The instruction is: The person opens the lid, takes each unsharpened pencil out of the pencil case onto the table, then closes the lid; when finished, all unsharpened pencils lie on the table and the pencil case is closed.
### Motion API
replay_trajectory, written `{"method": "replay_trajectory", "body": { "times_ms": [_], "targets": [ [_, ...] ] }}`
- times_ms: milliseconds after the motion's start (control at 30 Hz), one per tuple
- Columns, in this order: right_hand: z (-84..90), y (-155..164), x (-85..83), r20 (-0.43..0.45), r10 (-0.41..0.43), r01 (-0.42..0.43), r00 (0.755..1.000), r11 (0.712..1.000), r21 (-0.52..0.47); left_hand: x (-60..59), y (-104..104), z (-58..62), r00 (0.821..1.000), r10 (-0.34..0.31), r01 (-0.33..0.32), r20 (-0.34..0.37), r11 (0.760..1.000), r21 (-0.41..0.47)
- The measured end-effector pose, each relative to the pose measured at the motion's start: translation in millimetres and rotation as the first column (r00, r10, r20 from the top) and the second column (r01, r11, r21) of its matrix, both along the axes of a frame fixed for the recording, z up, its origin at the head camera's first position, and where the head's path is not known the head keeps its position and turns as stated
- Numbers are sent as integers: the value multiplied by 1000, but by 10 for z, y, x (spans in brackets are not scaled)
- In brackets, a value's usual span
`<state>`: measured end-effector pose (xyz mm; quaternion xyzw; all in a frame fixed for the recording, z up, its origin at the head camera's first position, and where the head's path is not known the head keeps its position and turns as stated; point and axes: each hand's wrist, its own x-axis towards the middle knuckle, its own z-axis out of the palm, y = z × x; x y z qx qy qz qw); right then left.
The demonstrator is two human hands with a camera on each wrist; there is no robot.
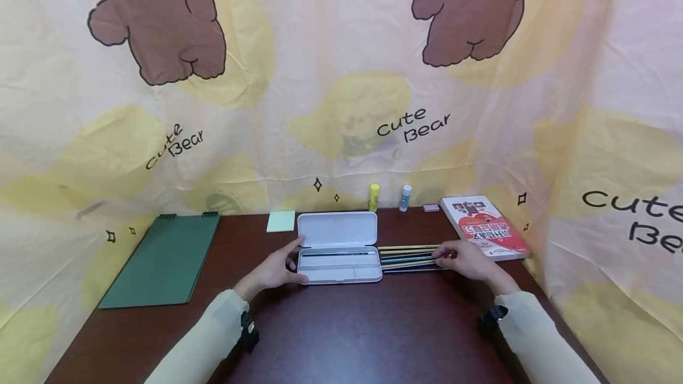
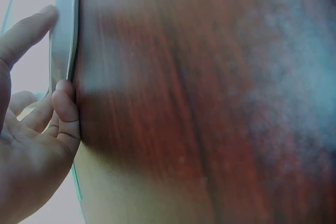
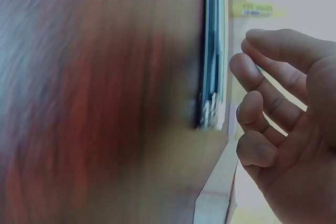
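Note:
A white pencil case (image 1: pixel 340 280) lies with its lid (image 1: pixel 337 230) raised at the back. One dark pencil (image 1: pixel 341 253) is in its far long compartment. My left hand (image 1: pixel 273 268) grips the case's left end, thumb at the near corner and a finger by the hinge side; in the left wrist view its fingers are against the case's side (image 2: pixel 64 30). Several pencils (image 1: pixel 408 258) lie side by side to the right of the case. Above their right ends is my right hand (image 1: pixel 466 259), its fingers loosely bent; the right wrist view shows no pencil between them.
A green clipboard-like pad (image 1: pixel 160 262) lies at left and sticky notes (image 1: pixel 280 221) behind the case. At the back stand a yellow glue stick (image 1: pixel 374 197) and a white-capped one (image 1: pixel 405 198). A pink eraser (image 1: pixel 430 208) and a book (image 1: pixel 485 227) are at right.

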<state>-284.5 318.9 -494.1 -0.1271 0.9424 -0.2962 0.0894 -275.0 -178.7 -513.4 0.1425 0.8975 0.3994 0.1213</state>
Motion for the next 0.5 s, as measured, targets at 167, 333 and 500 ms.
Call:
{"method": "replay_trajectory", "body": {
  "times_ms": [167, 333, 500],
  "targets": [
    [39, -126, -42, -26, 22, -22, 999, 1000, 2, 1, 2, 6, 1000, 8, -8, 6, 1000, -1],
    [115, -302, -63, -39, 30, -29, 999, 999, 21, 0, 6, 8, 1000, 12, -12, 9, 1000, 0],
    [175, -483, -95, -54, 71, -71, 996, 997, 8, -11, 0, -15, 1000, 9, -9, 3, 1000, -6]
  ]
}}
